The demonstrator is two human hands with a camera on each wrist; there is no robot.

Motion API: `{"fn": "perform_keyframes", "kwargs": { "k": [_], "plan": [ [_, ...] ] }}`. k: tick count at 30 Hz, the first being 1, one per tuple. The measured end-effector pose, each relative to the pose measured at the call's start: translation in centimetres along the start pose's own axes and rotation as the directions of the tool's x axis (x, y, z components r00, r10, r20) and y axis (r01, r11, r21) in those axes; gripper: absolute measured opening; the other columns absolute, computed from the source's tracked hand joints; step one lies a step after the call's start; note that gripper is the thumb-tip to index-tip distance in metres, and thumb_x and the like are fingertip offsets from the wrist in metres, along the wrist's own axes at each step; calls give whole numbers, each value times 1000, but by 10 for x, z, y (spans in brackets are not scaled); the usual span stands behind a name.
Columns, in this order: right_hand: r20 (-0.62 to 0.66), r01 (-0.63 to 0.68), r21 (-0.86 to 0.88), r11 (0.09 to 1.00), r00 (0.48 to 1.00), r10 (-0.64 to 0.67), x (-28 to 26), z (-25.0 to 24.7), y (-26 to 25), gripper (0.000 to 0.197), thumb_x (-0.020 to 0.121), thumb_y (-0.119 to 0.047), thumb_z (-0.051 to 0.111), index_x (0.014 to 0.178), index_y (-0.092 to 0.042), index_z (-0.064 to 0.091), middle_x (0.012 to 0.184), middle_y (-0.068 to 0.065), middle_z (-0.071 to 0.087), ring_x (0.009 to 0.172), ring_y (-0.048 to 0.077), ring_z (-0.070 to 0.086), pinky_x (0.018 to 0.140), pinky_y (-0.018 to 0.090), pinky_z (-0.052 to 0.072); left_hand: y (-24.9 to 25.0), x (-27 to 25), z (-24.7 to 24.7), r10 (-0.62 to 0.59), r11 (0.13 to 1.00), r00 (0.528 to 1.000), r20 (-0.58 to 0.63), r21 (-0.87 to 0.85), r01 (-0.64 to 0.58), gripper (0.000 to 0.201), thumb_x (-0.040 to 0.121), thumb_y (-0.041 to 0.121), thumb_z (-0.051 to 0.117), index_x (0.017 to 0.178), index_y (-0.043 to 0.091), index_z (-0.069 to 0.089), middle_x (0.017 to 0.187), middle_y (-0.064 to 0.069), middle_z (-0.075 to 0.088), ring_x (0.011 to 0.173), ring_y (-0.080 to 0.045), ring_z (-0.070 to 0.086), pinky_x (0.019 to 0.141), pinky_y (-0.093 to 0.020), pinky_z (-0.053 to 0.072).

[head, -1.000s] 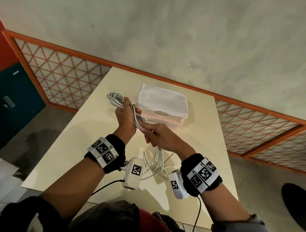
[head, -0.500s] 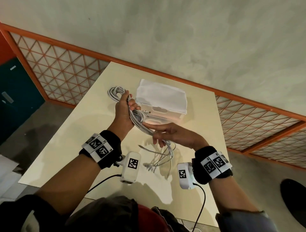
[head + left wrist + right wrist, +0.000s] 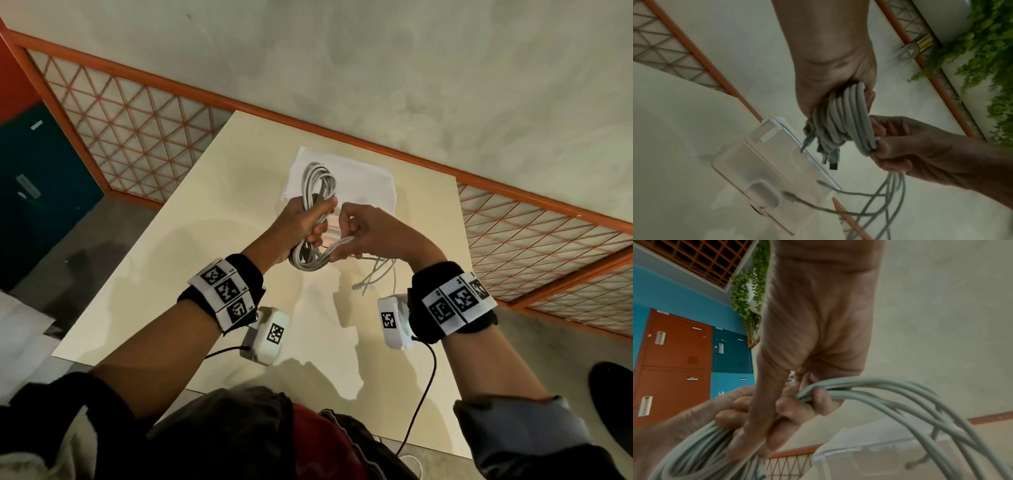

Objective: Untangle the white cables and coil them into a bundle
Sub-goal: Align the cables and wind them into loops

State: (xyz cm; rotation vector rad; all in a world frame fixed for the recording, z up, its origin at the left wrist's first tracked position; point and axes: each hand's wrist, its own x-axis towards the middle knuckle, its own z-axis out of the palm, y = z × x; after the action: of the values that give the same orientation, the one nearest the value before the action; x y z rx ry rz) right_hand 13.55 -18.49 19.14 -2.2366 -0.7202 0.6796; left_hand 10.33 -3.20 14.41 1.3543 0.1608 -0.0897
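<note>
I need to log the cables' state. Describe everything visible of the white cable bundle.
The white cable bundle is several thin, rubbery-looking pale cords wound into an elongated coil, held in the air above the table. The left hand grips its middle; the right hand pinches the strands leading off. Loose tails hang below, ending in small connectors.

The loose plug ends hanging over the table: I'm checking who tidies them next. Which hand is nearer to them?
Right. The right hand grips the strands just above the loose plug ends; the left hand holds the coil farther away.
</note>
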Motion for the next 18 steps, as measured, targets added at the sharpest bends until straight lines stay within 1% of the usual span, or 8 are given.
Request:
{"fn": "perform_keyframes", "kwargs": {
  "k": [3, 5, 7, 8, 10, 13, 16, 18],
  "plan": [
    [-50, 22, -69, 997, 998, -26, -1, -3, -6, 48, 64, -12, 86, 79, -10, 41, 71, 20, 68, 50, 18, 58, 52, 27, 44, -1, 0, 5, 31, 999, 999, -18, 33, -31, 30, 96, 25, 52, 68, 12, 50, 41, 6, 43, 36, -9, 38, 44, -20, 38],
    [-91, 50, -109, 993, 994, -60, -2, -4, -11, 52, 62, -11, 87, 81, -10, 39, 72, 21, 68, 51, 19, 61, 51, 27, 45, -1, 2, 3, 42, 999, 998, -44, 21, -41, 30, 95, 27, 54, 69, 11, 56, 55, 2, 55, 51, -11, 53, 57, -26, 47],
    [-109, 78, -127, 989, 990, -92, -1, -3, -15, 57, 59, -10, 88, 84, -10, 36, 73, 18, 66, 54, 25, 64, 51, 31, 48, -1, 2, 0, 15, 1000, 1000, 7, -19, -15, 28, 94, 30, 55, 80, 8, 64, 73, -7, 64, 72, -23, 65, 68, -35, 55],
    [-112, 94, -137, 986, 988, -110, 1, -2, -17, 61, 58, -8, 88, 86, -11, 34, 76, 17, 64, 57, 27, 63, 51, 34, 48, 0, 1, 0, 0, 1000, 999, 45, -27, 1, 28, 94, 31, 55, 86, 5, 65, 79, -11, 67, 76, -29, 67, 66, -36, 55],
    [-115, 123, -228, 966, 982, -152, 4, 1, -18, 68, 55, -8, 88, 89, -11, 29, 86, 13, 53, 65, 27, 55, 55, 38, 47, 3, -3, 2, -33, 999, 995, 93, -14, 34, 27, 94, 28, 54, 89, 4, 64, 80, -11, 70, 73, -31, 70, 58, -33, 54],
    [-149, 82, -449, 890, 975, -165, 7, 7, -20, 79, 49, -16, 89, 94, -15, 24, 96, 10, 46, 73, 32, 52, 60, 44, 45, 4, -4, 2, -93, 995, 987, 130, 33, 89, 27, 94, 24, 51, 80, 2, 59, 69, -13, 65, 59, -30, 64, 62, -37, 54],
    [-198, 10, -578, 816, 968, -152, 5, 8, -24, 89, 43, -25, 91, 95, -16, 20, 95, 6, 44, 64, 30, 50, 56, 36, 37, 2, -4, 3, -108, 983, 973, 203, 166, 75, 38, 96, 25, 46, 91, -11, 59, 80, -29, 64, 69, -36, 62, 68, -41, 55],
    [-209, -10, -621, 784, 966, -154, 5, 10, -24, 90, 42, -31, 91, 95, -15, 20, 94, 5, 43, 63, 29, 48, 57, 35, 37, 0, -6, 3, -125, 974, 958, 260, 215, 69, 41, 99, 24, 41, 92, -12, 60, 76, -26, 68, 70, -36, 62, 62, -35, 54]
  ]
}}
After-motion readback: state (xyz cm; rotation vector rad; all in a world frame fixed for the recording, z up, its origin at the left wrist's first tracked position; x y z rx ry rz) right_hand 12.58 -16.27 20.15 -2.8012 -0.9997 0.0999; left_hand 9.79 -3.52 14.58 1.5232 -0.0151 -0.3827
